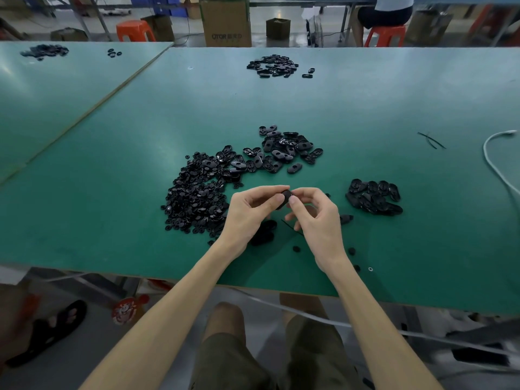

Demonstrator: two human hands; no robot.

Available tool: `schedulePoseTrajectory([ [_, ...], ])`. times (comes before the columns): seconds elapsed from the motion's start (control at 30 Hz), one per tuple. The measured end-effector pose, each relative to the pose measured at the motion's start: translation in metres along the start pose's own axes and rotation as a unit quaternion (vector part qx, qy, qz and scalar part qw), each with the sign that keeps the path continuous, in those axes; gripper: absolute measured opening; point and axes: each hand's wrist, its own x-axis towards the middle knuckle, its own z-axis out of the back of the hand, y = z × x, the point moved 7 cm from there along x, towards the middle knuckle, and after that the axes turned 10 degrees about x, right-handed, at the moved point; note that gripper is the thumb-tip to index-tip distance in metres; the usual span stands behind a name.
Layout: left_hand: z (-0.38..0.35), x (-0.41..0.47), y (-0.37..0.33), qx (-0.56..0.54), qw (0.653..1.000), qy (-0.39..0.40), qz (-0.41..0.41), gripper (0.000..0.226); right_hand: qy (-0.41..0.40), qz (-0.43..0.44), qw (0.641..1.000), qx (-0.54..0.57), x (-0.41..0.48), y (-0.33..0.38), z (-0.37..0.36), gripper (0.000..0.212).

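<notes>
Both hands meet above the green table, just in from its near edge. My left hand and my right hand together pinch one small black plastic part between thumbs and fingertips. To the left of my hands lies a big heap of small round black pieces. Behind it spreads a pile of black oval shells. A smaller, tidier group of oval parts lies to the right. A few more black parts lie in shadow under my hands.
Another pile of black parts lies far back on the table, and one more on the neighbouring table at left. A white cable curves along the right side. Cardboard boxes, orange stools and a seated person are beyond the table.
</notes>
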Motion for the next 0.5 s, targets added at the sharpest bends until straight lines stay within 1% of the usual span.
schedulePoseTrajectory([
  [0.1,0.0011,0.0014,0.0011,0.005,1.0,-0.001,-0.006,0.022,0.006,-0.004,1.0,0.005,0.0007,-0.0029,-0.0006,0.004],
  [0.3,-0.0029,0.003,0.001,0.03,0.999,0.029,-0.019,0.027,-0.006,-0.007,1.0,0.022,0.0029,-0.0053,0.0025,0.005],
  [0.5,-0.0021,0.0026,0.0005,0.007,0.999,0.029,-0.016,0.027,-0.003,-0.004,1.0,0.012,0.0031,-0.0069,0.0019,0.005],
])
